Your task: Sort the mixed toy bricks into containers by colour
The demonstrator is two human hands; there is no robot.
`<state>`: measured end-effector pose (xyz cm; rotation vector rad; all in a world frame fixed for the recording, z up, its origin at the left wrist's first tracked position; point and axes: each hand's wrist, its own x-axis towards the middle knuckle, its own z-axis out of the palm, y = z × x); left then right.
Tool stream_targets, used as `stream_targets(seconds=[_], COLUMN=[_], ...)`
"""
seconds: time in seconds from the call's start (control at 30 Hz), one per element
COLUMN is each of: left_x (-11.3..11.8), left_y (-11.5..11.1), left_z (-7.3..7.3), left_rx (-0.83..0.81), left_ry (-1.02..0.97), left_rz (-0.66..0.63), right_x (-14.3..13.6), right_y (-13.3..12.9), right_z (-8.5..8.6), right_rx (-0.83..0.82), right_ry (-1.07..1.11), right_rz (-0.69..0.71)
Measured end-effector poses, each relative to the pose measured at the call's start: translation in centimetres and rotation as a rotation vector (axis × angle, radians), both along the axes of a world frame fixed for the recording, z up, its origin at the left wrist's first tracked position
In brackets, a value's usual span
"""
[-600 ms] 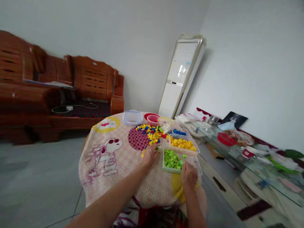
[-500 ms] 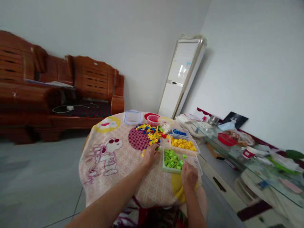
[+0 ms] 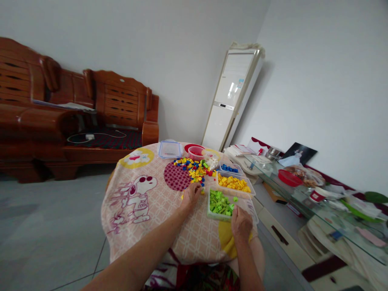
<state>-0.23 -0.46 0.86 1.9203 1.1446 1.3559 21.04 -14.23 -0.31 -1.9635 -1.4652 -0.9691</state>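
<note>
My left hand (image 3: 190, 195) is at the near edge of a loose pile of small mixed toy bricks (image 3: 197, 173), fingers curled downward. A small light-coloured brick shows at its fingertips; whether they grip it is hard to see. Beside it on the right stands a clear plastic box of green bricks (image 3: 220, 203). My right hand (image 3: 241, 223) is closed at that box's near right corner, and the fingers hide whatever is in them. Beyond are a box of yellow bricks (image 3: 234, 184) and a box of blue bricks (image 3: 229, 169).
White bricks (image 3: 211, 163) lie by a round red-tinted tub (image 3: 196, 152) at the back of the cloth-covered table (image 3: 163, 226). A clear lidded box (image 3: 170, 149) sits at far left. On the right, a glass-topped cabinet (image 3: 327, 216) carries clutter, including a red bowl (image 3: 290, 178).
My left hand's fingers have shifted slightly at the edge of the pile. My right hand stays at the corner of the green-brick box.
</note>
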Motion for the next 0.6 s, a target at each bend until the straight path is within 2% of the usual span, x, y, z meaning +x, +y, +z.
stream_targets(seconds=[0.43, 0.53, 0.6], left_x=[-0.09, 0.06, 0.57], left_y=[0.45, 0.20, -0.34], left_z=[-0.24, 0.05, 0.29], left_rx=[0.106, 0.179, 0.258], left_ry=[-0.030, -0.044, -0.045], left_rz=[0.003, -0.008, -0.065], right_x=[0.00, 0.02, -0.02], right_y=[0.02, 0.07, 0.08], right_z=[-0.08, -0.09, -0.04], right_rx=[-0.022, -0.013, -0.004], right_ry=[0.049, 0.049, 0.041], right_rz=[0.010, 0.014, 0.007])
